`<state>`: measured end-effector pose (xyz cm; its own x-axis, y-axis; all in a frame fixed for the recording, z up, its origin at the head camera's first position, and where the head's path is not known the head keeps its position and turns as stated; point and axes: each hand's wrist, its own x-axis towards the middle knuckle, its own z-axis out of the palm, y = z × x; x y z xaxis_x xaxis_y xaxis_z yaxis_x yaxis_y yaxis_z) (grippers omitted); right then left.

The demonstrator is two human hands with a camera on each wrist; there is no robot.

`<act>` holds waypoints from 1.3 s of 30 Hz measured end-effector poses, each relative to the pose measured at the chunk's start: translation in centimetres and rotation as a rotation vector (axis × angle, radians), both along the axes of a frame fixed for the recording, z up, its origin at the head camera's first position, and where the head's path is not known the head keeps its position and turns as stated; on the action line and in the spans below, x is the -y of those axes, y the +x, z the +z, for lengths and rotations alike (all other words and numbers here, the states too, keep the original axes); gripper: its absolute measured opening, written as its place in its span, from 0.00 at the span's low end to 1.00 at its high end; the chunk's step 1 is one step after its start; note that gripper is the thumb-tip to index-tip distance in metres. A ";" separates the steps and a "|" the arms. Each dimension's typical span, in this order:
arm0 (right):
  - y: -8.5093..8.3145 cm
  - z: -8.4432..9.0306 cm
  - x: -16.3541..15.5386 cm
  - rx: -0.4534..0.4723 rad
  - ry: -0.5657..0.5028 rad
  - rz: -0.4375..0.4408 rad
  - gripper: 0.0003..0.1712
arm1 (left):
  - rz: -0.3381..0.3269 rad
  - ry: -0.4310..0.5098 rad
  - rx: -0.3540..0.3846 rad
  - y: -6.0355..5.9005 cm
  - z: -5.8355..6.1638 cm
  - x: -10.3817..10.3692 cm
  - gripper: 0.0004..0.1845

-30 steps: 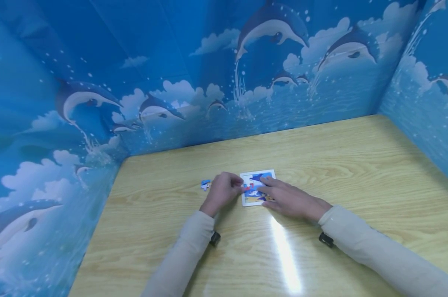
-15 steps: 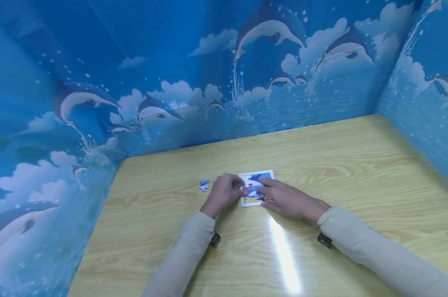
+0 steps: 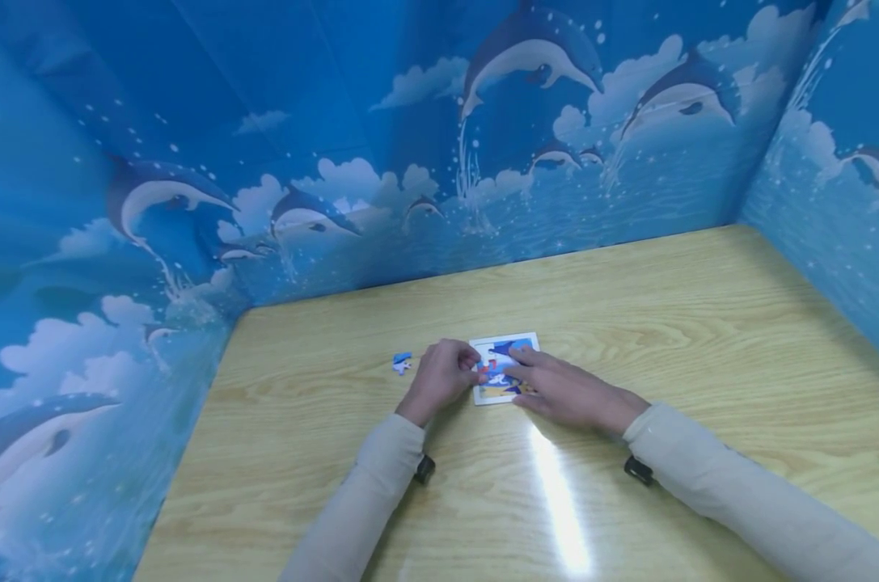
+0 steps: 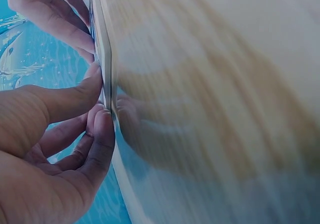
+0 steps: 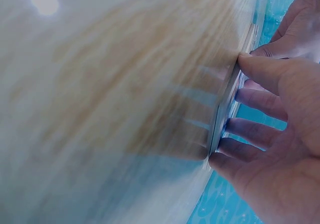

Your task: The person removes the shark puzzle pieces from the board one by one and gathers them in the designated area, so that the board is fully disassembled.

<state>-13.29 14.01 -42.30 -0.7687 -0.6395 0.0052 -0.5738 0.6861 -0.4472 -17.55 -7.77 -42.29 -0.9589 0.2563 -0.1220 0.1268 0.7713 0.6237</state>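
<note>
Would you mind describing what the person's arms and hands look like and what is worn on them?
Both arms wear long, plain cream sleeves reaching the wrists. A small black device is strapped under each wrist. The left hand and right hand are bare, without gloves or rings.

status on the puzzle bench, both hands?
Left hand fingers curled at puzzle tray left edge. Right hand flat, fingers on tray. Loose piece lies apart, left. Nothing in the way.

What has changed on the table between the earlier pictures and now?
Almost nothing has visibly changed. The left hand stays curled at the left edge of the puzzle board, and the right hand keeps its straight fingers flat on it. The loose puzzle piece still lies on the table, left of the left hand.
</note>
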 end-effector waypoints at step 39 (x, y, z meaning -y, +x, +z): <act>-0.2 -0.1 0.0 0.048 0.010 -0.010 0.29 | 0.067 0.025 -0.058 0.2 0.3 -0.3 0.13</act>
